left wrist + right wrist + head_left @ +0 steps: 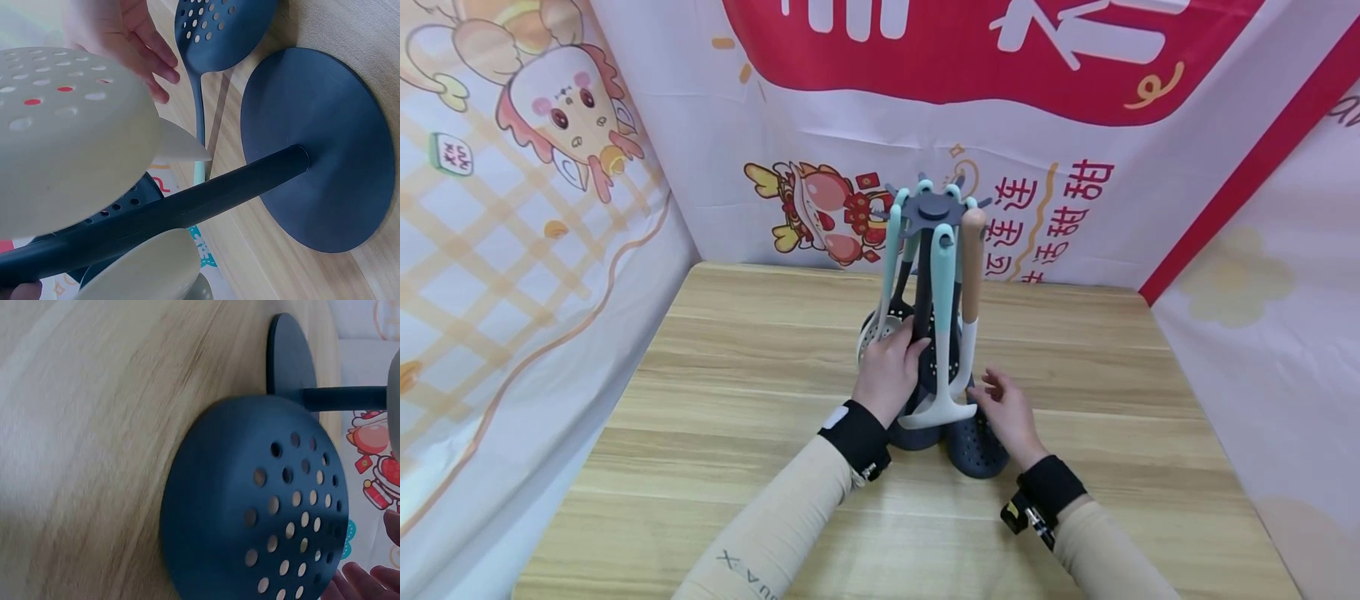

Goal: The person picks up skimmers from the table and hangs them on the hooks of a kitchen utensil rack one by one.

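Note:
A dark utensil rack stands on the table, with hooks round its top (932, 206) and a round base (337, 169). My left hand (887, 371) grips the rack's dark post (922, 287) at mid-height. Several utensils hang around it: a white ladle (942, 412) with a mint handle, a utensil with a wooden handle (972, 267), and a white perforated skimmer (75, 144). Low on the right hangs a dark perforated skimmer (250, 506). Beside that skimmer is my right hand (1011, 417), its fingers loosely bent and nothing held in them.
The wood-grain table (737, 375) spreads out around the rack. Behind it hangs a white printed cloth (850, 125) with a red panel, and more printed cloth (535, 250) covers the left side. Both wrists wear black straps with small cameras.

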